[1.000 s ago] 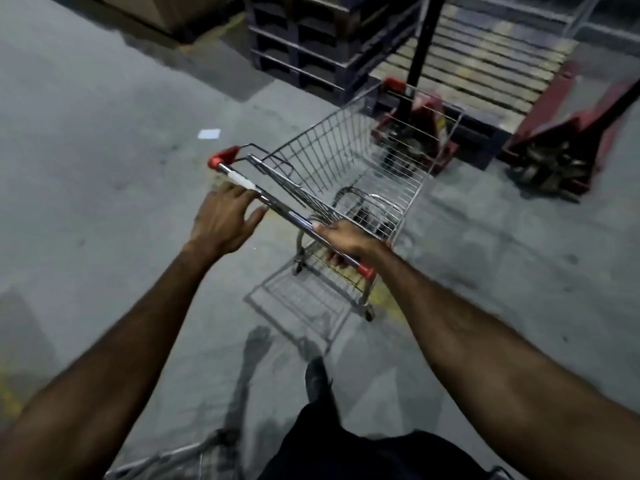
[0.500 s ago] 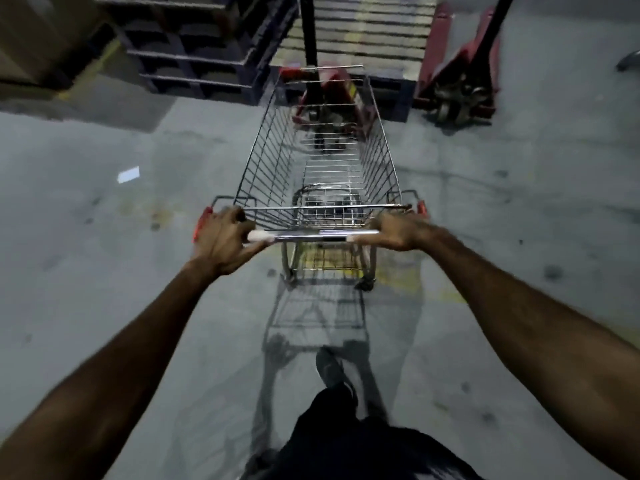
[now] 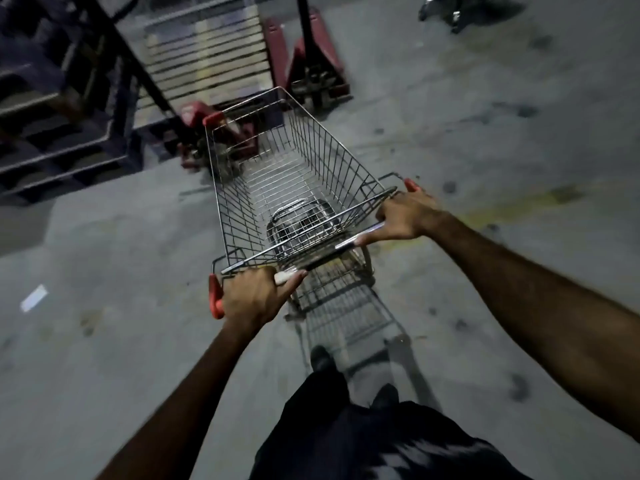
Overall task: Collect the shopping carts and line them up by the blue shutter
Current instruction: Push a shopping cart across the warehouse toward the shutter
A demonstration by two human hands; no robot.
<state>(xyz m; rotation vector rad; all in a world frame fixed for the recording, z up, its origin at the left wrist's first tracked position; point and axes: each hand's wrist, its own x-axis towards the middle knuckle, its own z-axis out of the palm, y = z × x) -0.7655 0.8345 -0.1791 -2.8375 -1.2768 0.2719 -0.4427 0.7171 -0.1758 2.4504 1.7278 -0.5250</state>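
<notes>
An empty wire shopping cart (image 3: pixel 277 161) with red corner caps stands on the concrete floor in front of me, its nose pointing up and slightly left. My left hand (image 3: pixel 254 297) is closed around the left end of the cart's metal handle bar (image 3: pixel 332 252). My right hand (image 3: pixel 405 216) grips the right end of the same bar. Both arms are stretched out. No blue shutter is in view.
Two red pallet jacks stand ahead, one (image 3: pixel 194 116) right behind the cart's nose, the other (image 3: pixel 311 64) further back. A slatted wooden pallet (image 3: pixel 204 60) lies between them. Dark stacked pallets (image 3: pixel 59 109) fill the upper left. A white scrap (image 3: pixel 34 297) lies on the floor at left.
The cart has swung clockwise in view, from pointing up-right, through straight ahead, to its handle now slanting up to the right. Both hands have stayed on the bar. The pallet jacks look closer.
</notes>
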